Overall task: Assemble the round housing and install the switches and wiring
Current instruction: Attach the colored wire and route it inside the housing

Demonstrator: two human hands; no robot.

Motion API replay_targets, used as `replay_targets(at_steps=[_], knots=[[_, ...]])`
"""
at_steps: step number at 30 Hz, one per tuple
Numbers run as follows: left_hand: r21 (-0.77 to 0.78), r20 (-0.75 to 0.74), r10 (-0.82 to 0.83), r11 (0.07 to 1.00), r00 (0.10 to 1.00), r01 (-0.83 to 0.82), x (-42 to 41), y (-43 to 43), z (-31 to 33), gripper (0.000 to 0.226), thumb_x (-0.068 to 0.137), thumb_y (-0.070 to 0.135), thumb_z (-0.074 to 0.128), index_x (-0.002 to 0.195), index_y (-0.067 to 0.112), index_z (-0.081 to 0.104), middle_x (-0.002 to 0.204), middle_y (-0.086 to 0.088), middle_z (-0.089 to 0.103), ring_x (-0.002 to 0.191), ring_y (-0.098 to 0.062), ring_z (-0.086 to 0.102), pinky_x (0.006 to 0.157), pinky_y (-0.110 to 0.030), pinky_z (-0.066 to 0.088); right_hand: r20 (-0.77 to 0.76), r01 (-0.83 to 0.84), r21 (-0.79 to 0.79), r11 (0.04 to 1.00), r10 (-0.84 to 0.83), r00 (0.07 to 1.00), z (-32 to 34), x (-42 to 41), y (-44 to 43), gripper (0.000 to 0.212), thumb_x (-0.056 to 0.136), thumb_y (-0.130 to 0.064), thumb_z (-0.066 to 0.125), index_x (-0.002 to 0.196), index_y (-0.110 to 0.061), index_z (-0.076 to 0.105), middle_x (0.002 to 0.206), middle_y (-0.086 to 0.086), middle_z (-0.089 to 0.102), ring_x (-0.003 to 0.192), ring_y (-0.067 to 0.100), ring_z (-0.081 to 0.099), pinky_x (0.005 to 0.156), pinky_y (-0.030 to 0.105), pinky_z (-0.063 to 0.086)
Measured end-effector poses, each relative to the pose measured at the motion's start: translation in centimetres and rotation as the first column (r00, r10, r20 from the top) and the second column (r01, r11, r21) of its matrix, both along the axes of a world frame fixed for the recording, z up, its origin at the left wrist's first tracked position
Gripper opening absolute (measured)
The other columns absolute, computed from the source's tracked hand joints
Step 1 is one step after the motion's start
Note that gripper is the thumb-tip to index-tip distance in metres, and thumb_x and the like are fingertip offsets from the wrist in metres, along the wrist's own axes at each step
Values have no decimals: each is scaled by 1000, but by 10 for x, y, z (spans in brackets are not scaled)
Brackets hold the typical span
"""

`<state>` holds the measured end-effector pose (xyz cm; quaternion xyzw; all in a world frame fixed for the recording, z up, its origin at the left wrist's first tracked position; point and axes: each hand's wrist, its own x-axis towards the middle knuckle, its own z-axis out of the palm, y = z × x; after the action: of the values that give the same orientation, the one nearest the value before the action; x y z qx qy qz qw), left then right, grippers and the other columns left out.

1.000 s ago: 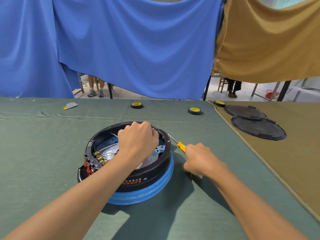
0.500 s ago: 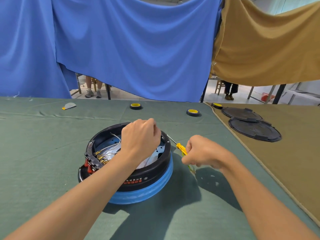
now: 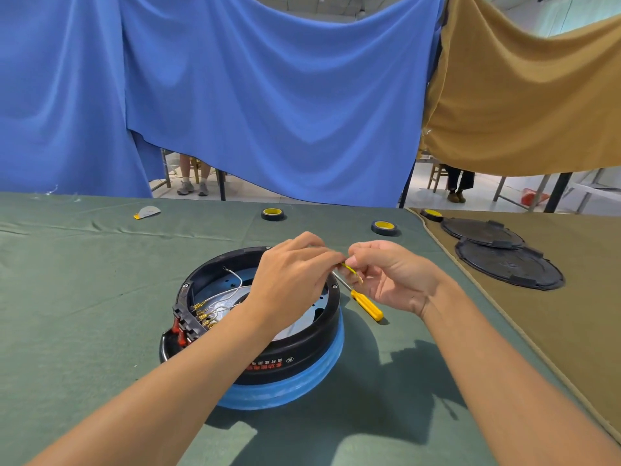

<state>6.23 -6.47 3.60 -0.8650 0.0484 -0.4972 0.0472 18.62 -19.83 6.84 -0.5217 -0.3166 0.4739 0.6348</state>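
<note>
The round housing (image 3: 302,348), black on a blue base, sits on the green table cloth (image 3: 84,297). White wires (image 3: 232,290) and red switches (image 3: 178,331) show inside its left wall. Above the housing's far right rim, my left hand (image 3: 292,280) and my right hand (image 3: 393,277) meet and pinch a short yellow-green wire (image 3: 351,270) between their fingertips. A yellow-handled screwdriver (image 3: 368,306) lies on the cloth beside the housing, under my right hand.
Two tape rolls (image 3: 273,214) (image 3: 384,227) lie on the green cloth behind the housing, a third (image 3: 431,214) on the brown cloth. Two black round lids (image 3: 507,264) rest at right. A small grey piece (image 3: 147,212) lies far left. Blue and brown curtains hang behind.
My right hand rose from the cloth by the screwdriver, carrying a yellow-green wire, and moved left. My left hand lifted off the housing's inside to meet it at the rim.
</note>
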Motion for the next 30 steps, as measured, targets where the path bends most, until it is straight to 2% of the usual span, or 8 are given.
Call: replay_targets(at_steps=[4, 7, 11, 15, 20, 24, 27, 30], knots=[[-103, -78, 237, 964, 968, -244, -1, -1, 0, 20, 69, 0, 81, 80, 16, 76, 68, 7, 71, 71, -17, 61, 52, -26, 43, 33, 137, 72, 988, -140, 990, 1, 2, 2, 11, 90, 3, 55, 85, -5, 59, 75, 14, 66, 61, 16, 60, 47, 20, 47], [-215, -230, 384, 876, 894, -431, 2, 2, -3, 15, 84, 6, 64, 90, 18, 72, 78, 6, 70, 84, -19, 57, 61, -25, 32, 131, 205, 174, 963, -229, 965, -3, 3, 4, 15, 91, 8, 53, 96, 1, 65, 82, 16, 69, 68, 19, 65, 53, 23, 51], [-250, -330, 420, 825, 845, -507, 5, 7, -5, 13, 90, 9, 55, 90, 17, 65, 88, 2, 68, 93, -21, 52, 69, -27, 27, 336, 246, 193, 950, -299, 893, -11, -2, 11, 16, 87, 5, 63, 101, 2, 69, 87, 15, 74, 76, 21, 70, 65, 25, 56], [-209, -368, 449, 814, 815, -542, 5, 7, -6, 12, 90, 11, 54, 87, 18, 64, 88, 2, 68, 95, -21, 51, 70, -26, 25, 375, 366, 209, 907, -420, 826, -15, -9, 23, 7, 86, -8, 70, 90, -4, 73, 80, 12, 74, 69, 19, 69, 62, 24, 55], [-219, -359, 453, 809, 816, -546, 2, 7, -4, 14, 91, 11, 55, 90, 17, 68, 85, 3, 68, 86, -18, 48, 67, -26, 26, 396, 483, 205, 851, -524, 754, -17, -10, 34, 7, 85, -8, 72, 88, -2, 72, 75, 10, 73, 61, 13, 66, 57, 22, 55], [-201, -343, 421, 840, 840, -503, 1, 8, -3, 18, 96, 19, 55, 105, 18, 69, 95, 3, 71, 95, -19, 52, 73, -27, 31, 435, 503, 226, 834, -549, 714, -18, -9, 39, 5, 87, -7, 69, 84, -9, 72, 73, 5, 71, 57, 2, 62, 54, 18, 53], [-297, -308, 312, 866, 899, -402, 1, 6, 2, 32, 100, 30, 52, 126, 16, 63, 115, 0, 71, 112, -23, 57, 91, -34, 37, 555, 479, 249, 842, -530, 641, -20, -8, 45, 4, 85, -15, 73, 82, -18, 74, 74, -7, 71, 64, -5, 61, 55, 11, 49], [-405, -303, 272, 831, 913, -382, 1, 5, 6, 30, 101, 30, 49, 122, 18, 67, 102, -3, 74, 98, -23, 61, 85, -33, 37, 585, 443, 252, 860, -500, 638, -22, -11, 53, 6, 85, -16, 72, 83, -20, 76, 74, -12, 71, 67, -8, 62, 54, 6, 45]])
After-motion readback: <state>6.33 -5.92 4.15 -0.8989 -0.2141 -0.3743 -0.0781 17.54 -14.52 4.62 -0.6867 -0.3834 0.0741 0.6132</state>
